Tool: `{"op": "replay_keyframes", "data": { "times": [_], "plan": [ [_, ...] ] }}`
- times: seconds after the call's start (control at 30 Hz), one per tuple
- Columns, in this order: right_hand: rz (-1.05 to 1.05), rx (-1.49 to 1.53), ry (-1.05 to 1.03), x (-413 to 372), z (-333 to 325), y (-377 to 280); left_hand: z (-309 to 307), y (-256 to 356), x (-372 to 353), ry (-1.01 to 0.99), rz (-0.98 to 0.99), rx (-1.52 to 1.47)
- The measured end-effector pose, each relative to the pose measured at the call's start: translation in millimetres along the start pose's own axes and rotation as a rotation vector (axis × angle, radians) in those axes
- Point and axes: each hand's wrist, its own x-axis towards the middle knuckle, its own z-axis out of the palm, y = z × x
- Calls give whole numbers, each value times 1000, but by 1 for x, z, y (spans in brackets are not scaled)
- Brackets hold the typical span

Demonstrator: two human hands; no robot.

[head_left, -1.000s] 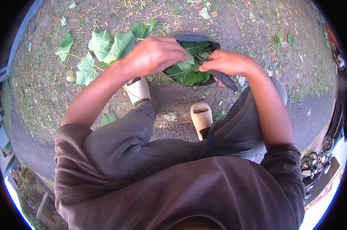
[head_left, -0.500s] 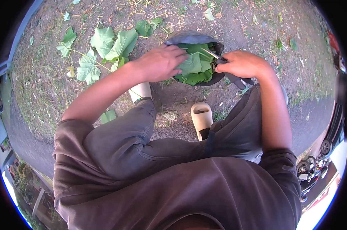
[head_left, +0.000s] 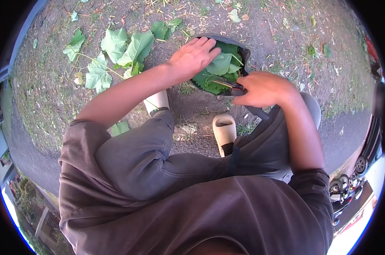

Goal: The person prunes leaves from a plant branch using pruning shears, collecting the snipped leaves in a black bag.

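Observation:
My left hand (head_left: 193, 57) lies flat, fingers spread, on the big green leaves (head_left: 221, 68) packed into a dark round pot (head_left: 244, 54) on the ground. My right hand (head_left: 264, 88) is closed around the dark handle of a pair of shears (head_left: 231, 86). Its metal tip points left over the near edge of the leaves. Both hands are at the pot's rim, the left on its far-left side, the right on its near-right side.
More loose green leaves on long stems (head_left: 116, 53) lie on the bare dirt to the left of the pot. My two pale sandals (head_left: 223, 129) (head_left: 157, 102) stand just below it. Scooter wheels (head_left: 347, 180) show at the right edge.
My left hand has moved up and pressed flat onto the leaves in the pot. My right hand with the shears has dropped toward me, tip now pointing left.

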Motion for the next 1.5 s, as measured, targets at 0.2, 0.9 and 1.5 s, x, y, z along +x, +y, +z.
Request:
{"op": "replay_keyframes", "data": {
  "times": [0.2, 0.9, 1.5],
  "plan": [
    [9, 4, 4, 11, -2, -2, -36, -14, -7, -16, -16, -456],
    [-13, -277, 398, -3, 0, -2, -53, 31, -24, -120, 8, -242],
    [-50, -322, 330, 24, 18, -24, -28, 18, -28, -138, -2, -221]
  ]
}}
